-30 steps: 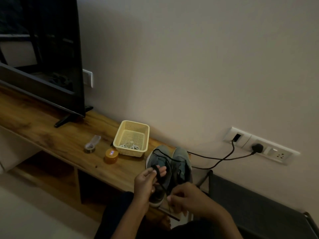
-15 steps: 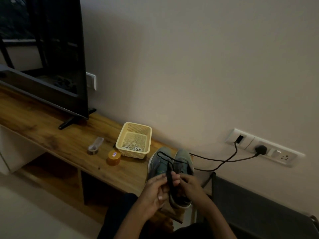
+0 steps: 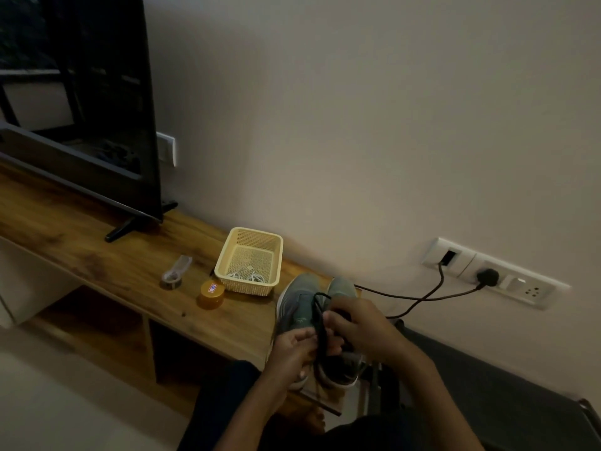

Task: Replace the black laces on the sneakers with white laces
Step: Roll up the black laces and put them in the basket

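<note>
Okay, we have the sneakers (image 3: 299, 292), a grey-green pair, side by side at the right end of the desk (image 3: 97, 252), toes to the wall and heels toward us. Both hands work between them.

- **Left hand** (image 3: 292, 351): grip clamped, fingers curled and pinching the black lace (image 3: 321, 333) low down, near the heel side.
- **Right hand** (image 3: 361, 327): lies over the right shoe's tongue, grip closed too, thumb and fingers pinching the same lace higher up.
- The light is dim, so we can't tell which eyelet the lace runs from. 1 loop stands free above the tongues.

Handling, our judgement:

- **Black lace:** light, limp, thin cord that won't hold a shape. It likely drags through eyelets with some friction and may snag at the tip. Best taken in a 2-finger pinch close to the eyelet, pulling 1 crossing at a time while the other hand pins the shoe.
- **Shoes:** they look light, soft in the upper and firmer at the sole. Hold by sole or heel so they don't slide off the desk.
- **White laces** (image 3: 247, 276): they lie loose in the basket (image 3: 251, 288) just left of the pair. Same limp cord, so take it by an end tip for threading.
</note>
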`<state>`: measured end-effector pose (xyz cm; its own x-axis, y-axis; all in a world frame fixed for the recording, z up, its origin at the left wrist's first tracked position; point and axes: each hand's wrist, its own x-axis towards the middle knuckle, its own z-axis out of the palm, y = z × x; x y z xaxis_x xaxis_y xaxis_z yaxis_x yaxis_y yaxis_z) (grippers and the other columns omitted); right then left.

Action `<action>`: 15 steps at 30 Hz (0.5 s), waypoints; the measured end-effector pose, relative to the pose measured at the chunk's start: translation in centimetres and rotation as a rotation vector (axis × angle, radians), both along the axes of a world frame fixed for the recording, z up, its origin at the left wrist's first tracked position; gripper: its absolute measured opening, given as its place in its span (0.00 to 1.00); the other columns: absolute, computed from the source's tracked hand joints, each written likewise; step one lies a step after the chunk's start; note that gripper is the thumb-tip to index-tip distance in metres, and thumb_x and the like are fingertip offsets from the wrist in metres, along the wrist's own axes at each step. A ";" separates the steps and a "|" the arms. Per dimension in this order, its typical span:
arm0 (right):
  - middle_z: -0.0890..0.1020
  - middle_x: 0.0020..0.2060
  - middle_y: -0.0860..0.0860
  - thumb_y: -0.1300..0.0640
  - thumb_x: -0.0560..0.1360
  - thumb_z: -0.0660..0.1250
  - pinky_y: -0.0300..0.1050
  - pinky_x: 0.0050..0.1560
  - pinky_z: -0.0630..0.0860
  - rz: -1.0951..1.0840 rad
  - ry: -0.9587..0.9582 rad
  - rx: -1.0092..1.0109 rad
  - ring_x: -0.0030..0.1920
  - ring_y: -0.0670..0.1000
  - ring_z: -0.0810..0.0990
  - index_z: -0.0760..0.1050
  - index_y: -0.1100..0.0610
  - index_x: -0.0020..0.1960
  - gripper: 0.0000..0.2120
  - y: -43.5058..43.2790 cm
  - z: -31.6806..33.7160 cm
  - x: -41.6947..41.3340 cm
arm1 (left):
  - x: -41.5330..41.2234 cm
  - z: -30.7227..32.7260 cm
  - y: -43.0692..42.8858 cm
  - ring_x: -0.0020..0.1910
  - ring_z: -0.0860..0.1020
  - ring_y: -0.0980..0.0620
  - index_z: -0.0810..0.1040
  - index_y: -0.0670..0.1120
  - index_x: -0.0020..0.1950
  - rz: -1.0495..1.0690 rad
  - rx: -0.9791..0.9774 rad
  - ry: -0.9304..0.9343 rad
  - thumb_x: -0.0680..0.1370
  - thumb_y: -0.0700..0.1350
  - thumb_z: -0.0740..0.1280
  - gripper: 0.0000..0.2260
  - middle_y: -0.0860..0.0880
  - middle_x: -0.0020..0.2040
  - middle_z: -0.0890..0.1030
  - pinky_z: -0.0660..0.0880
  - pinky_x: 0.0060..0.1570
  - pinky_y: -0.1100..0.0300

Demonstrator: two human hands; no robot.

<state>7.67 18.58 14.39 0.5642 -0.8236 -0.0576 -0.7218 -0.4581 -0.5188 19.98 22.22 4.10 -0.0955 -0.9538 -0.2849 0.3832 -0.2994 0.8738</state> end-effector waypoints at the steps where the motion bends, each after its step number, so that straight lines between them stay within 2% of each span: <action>1: 0.73 0.34 0.47 0.57 0.80 0.59 0.39 0.36 0.67 -0.026 -0.037 0.001 0.35 0.46 0.72 0.72 0.53 0.41 0.09 -0.9 -0.8 -0.2 | 0.0 -0.1 0.0 0.31 0.75 0.56 0.82 0.44 0.51 -0.057 -0.003 0.044 0.80 0.40 0.62 0.09 0.40 0.48 0.84 0.60 0.21 0.68; 2: 0.73 0.33 0.47 0.58 0.80 0.59 0.38 0.35 0.67 -0.067 -0.123 0.084 0.33 0.45 0.72 0.72 0.55 0.41 0.09 -1.4 -1.7 -0.4 | 0.2 0.1 0.2 0.36 0.77 0.53 0.81 0.41 0.54 -0.076 0.007 0.124 0.79 0.40 0.61 0.10 0.37 0.51 0.82 0.61 0.21 0.69; 4: 0.74 0.32 0.50 0.59 0.80 0.58 0.38 0.33 0.70 -0.162 -0.306 0.313 0.32 0.45 0.73 0.73 0.59 0.45 0.08 -1.5 -4.1 -1.0 | 0.6 0.7 0.3 0.43 0.82 0.51 0.78 0.37 0.57 -0.049 0.041 0.338 0.78 0.37 0.60 0.11 0.39 0.51 0.83 0.63 0.19 0.70; 6: 0.75 0.35 0.53 0.61 0.80 0.58 0.38 0.34 0.71 -0.234 -0.276 0.346 0.34 0.47 0.74 0.75 0.63 0.47 0.09 -0.7 -6.7 -1.8 | 1.0 1.3 0.3 0.44 0.84 0.52 0.77 0.36 0.56 0.037 0.044 0.538 0.75 0.37 0.60 0.13 0.41 0.50 0.83 0.63 0.17 0.71; 7: 0.74 0.34 0.53 0.62 0.80 0.58 0.37 0.33 0.70 -0.239 -0.268 0.364 0.32 0.45 0.73 0.74 0.62 0.45 0.09 -0.2 -8.0 -2.2 | 1.3 1.2 0.1 0.44 0.84 0.52 0.77 0.37 0.56 0.093 0.039 0.589 0.75 0.37 0.60 0.13 0.42 0.50 0.84 0.63 0.16 0.71; 9: 0.71 0.29 0.49 0.62 0.80 0.59 0.34 0.31 0.67 -0.234 -0.261 0.423 0.27 0.40 0.70 0.72 0.61 0.40 0.11 1.2 -9.3 -2.8 | 1.6 0.5 -0.4 0.45 0.84 0.53 0.75 0.37 0.57 0.228 0.051 0.598 0.78 0.36 0.58 0.11 0.43 0.51 0.84 0.63 0.16 0.71; 11: 0.70 0.27 0.46 0.59 0.80 0.60 0.34 0.29 0.65 -0.249 -0.276 0.443 0.26 0.41 0.69 0.72 0.61 0.40 0.11 2.5 -9.0 -3.5 | 1.9 0.1 -0.6 0.46 0.84 0.53 0.75 0.37 0.59 0.335 0.072 0.558 0.80 0.36 0.57 0.11 0.42 0.53 0.83 0.63 0.16 0.71; 13: 0.73 0.29 0.45 0.59 0.80 0.61 0.34 0.32 0.67 -0.234 -0.289 0.401 0.30 0.42 0.72 0.75 0.59 0.41 0.10 3.4 -7.5 -3.9 | 1.8 -0.3 -0.6 0.46 0.84 0.54 0.75 0.38 0.59 0.379 0.063 0.473 0.80 0.37 0.58 0.10 0.43 0.54 0.83 0.63 0.17 0.72; 15: 0.75 0.33 0.45 0.59 0.79 0.60 0.33 0.38 0.67 -0.140 -0.235 0.317 0.35 0.40 0.73 0.76 0.56 0.41 0.10 3.8 -5.1 -3.5 | 1.6 -0.1 -0.4 0.45 0.84 0.56 0.76 0.40 0.58 0.382 0.044 0.310 0.80 0.38 0.60 0.09 0.45 0.51 0.84 0.62 0.19 0.72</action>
